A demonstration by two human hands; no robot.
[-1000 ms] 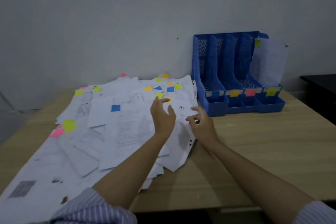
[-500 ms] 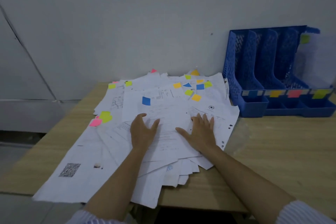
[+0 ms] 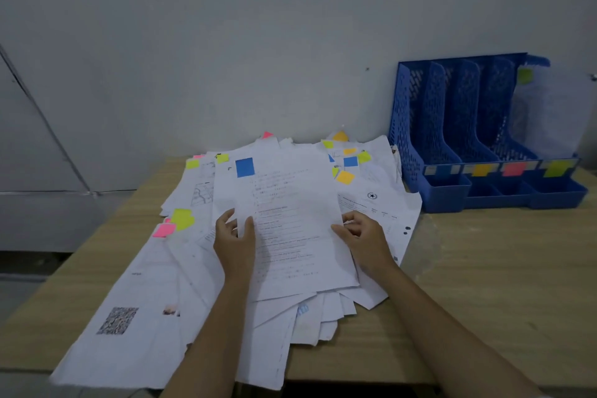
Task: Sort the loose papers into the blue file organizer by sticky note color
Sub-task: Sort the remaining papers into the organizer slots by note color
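A sheet of paper with a blue sticky note at its top left is raised above the paper pile. My left hand pinches its left edge, thumb on top. My right hand grips its right edge. The blue file organizer stands at the back right of the table, its slots labelled blue, orange, pink and yellow-green. Papers with a yellow-green note stand in its rightmost slot.
The pile spreads over the left and middle of the wooden table and overhangs its front edge. Yellow, pink, orange and blue notes show among the sheets. A grey wall runs right behind the table.
Both hands lay flat on the pile half a second ago. They have taken hold of the blue-noted sheet by its sides and lifted it.
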